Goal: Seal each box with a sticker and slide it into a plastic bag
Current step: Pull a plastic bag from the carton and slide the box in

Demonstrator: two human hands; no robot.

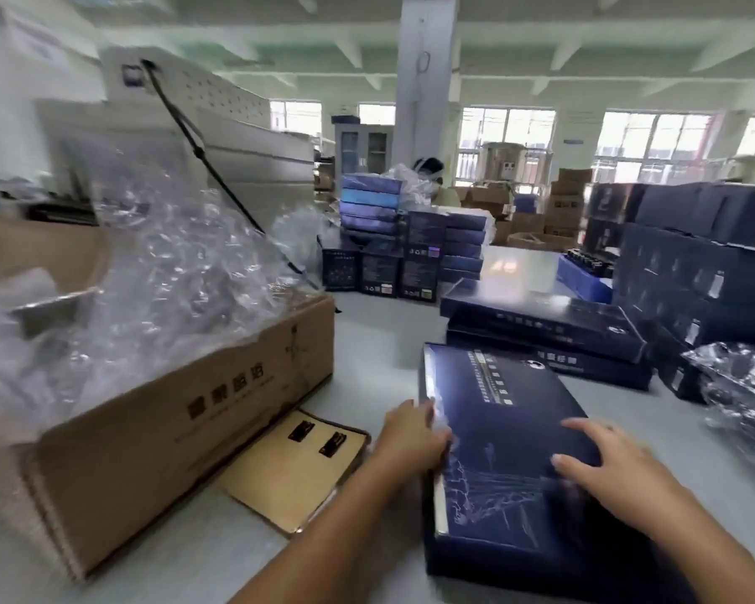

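My left hand (410, 433) grips the left edge of the blue box (511, 429), my right hand (606, 466) lies flat on top; it looks unsealed and unbagged, with stacked boxes (541, 329) waiting beyond.

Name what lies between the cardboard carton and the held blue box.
A tan sheet bearing two dark stickers, flat on the table, in the head view.

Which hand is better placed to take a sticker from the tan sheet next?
Left, probably: the left hand holds the dark blue box at its left edge, beside the tan sheet; the right hand lies flat on top, farther away.
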